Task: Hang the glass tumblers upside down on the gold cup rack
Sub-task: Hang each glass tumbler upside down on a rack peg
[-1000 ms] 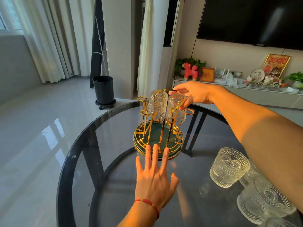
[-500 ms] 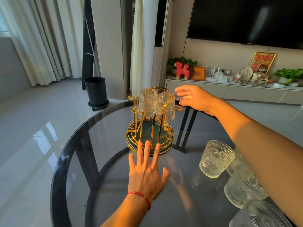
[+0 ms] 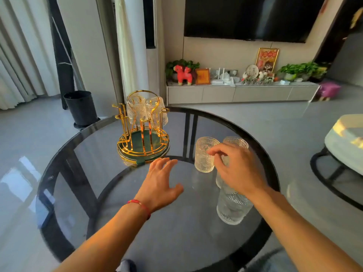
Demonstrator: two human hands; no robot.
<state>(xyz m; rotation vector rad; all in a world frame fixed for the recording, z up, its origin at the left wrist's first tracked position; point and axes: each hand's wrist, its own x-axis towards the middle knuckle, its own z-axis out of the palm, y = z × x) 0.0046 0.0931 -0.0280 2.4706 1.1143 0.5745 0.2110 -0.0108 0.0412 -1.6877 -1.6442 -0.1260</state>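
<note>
Since leaving the gold cup rack [image 3: 143,132] (two tumblers [image 3: 146,109] now hang there), the right hand [image 3: 238,169] reaches, fingers apart and empty, for an upright tumbler [image 3: 205,154]; the left hand [image 3: 160,183] hovers open beside the rack.

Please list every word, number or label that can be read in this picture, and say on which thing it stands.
Gold-framed picture on the TV cabinet: red marks along its top, too blurred to read.
Round plaque beside it: dark marks, too small to read.
Small orange frame: no readable text.
Glass tumblers, gold cup rack: no text.
</note>
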